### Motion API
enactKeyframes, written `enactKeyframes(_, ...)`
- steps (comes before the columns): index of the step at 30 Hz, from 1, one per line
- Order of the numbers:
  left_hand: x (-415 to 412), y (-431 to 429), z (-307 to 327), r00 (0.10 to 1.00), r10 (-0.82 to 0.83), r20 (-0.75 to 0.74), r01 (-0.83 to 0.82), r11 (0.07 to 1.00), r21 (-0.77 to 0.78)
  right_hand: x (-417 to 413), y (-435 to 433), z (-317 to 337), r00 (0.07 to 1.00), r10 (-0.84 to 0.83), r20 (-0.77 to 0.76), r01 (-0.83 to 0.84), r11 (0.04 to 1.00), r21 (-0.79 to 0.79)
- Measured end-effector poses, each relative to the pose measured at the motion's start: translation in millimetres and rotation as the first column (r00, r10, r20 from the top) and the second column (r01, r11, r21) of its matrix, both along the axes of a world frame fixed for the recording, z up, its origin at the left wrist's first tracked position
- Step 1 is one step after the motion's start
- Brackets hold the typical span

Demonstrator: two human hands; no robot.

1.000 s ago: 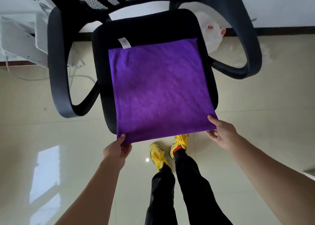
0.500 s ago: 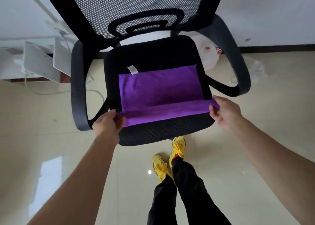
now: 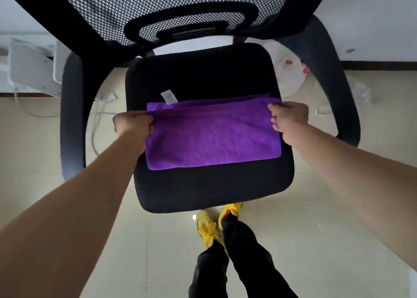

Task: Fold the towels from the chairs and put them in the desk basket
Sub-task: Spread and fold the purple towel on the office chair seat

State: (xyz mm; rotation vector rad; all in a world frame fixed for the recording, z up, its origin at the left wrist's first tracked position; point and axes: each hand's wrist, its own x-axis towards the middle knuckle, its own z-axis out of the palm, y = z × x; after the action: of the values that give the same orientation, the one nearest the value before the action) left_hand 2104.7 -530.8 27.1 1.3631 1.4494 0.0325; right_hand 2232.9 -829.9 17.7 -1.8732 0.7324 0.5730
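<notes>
- Far left: a white metal frame, cut off by the picture edge; what it belongs to cannot be told. A pale cable trails over the floor tiles beside it and passes partly behind the chair.
- Left armrest: a black loop. Its lower end is blurred, and the forearm crosses in front of it.
- Left hand: fingers curled, pinching the far left corner of the towel's top layer. The fingertips are tucked into the cloth and out of sight.
- Purple towel: lies on the black chair seat, doubled over, with the fold toward the person. The top layer's far edge stops just short of the lower layer's edge, so a thin strip of the lower layer shows beyond it.
- White label: sticks out at the far left corner onto the seat; its print is unreadable.
- Mesh backrest: fills the top of the view, its upper part cut off.
- Below the seat: yellow shoes and black trouser legs. The shoe on the right is half hidden under the seat's front edge.
- Right hand: curled, pinching the far right corner of the same top layer, knuckles up. The fingertips are hidden.
- Right armrest: black. Behind it and the seat sits a white plastic bag with red marks, only partly seen.
- Far right: something crumpled and clear lies on the floor, too faint to identify.
</notes>
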Motion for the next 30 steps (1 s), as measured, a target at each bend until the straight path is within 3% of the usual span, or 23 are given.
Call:
enactKeyframes(9,21.2,11.9,-35.3,0.997,0.019,-0.07,-0.012,0.994,0.105,29.4,2.7,-34.5,0.958,0.272,0.085,-0.239,0.929,-0.284)
enactKeyframes(12,18.6,3.6,-32.5,0.98,-0.093,-0.176,0.15,0.926,0.347,24.8,2.5,-32.7,0.884,0.437,0.166,-0.338,0.843,-0.418)
enactKeyframes(14,11.8,-12.8,-23.9,0.937,-0.282,-0.207,0.349,0.781,0.518,15.8,5.7,-26.5,0.747,0.595,0.297,-0.369,0.742,-0.559)
enactKeyframes(15,7.3,-22.9,-22.1,0.889,-0.413,-0.196,0.445,0.687,0.575,8.3,11.6,-22.7,0.629,0.679,0.38,-0.397,0.7,-0.594)
enactKeyframes(17,-2.6,-42.2,-29.9,0.702,-0.674,-0.231,0.635,0.446,0.631,-12.4,27.4,-23.6,0.352,0.826,0.441,-0.53,0.564,-0.633)
enactKeyframes(19,-7.2,-54.6,-46.3,0.494,-0.793,-0.356,0.768,0.207,0.607,-31.2,41.2,-39.2,0.125,0.924,0.36,-0.652,0.35,-0.673)
enactKeyframes(21,-6.8,-59.7,-58.7,0.357,-0.784,-0.507,0.867,0.075,0.493,-36.9,44.4,-56.0,-0.02,0.982,0.19,-0.69,0.124,-0.713)
enactKeyframes(22,-5.8,-60.1,-61.6,0.311,-0.769,-0.559,0.898,0.046,0.437,-33.2,41.0,-62.7,-0.044,0.993,0.111,-0.684,0.051,-0.727)
enactKeyframes(24,-4.4,-55.3,-67.2,0.262,-0.743,-0.616,0.923,0.006,0.385,-21.0,29.4,-70.4,-0.026,0.999,0.027,-0.658,0.004,-0.753)
enactKeyframes(28,-1.7,-45.4,-67.2,0.206,-0.723,-0.659,0.95,-0.014,0.313,-2.9,16.7,-69.5,0.151,0.988,-0.017,-0.638,0.084,-0.766)
enactKeyframes(30,-6.9,-47.7,-63.9,0.279,-0.714,-0.642,0.93,0.035,0.366,-9.0,21.9,-63.0,0.216,0.976,-0.005,-0.605,0.13,-0.785)
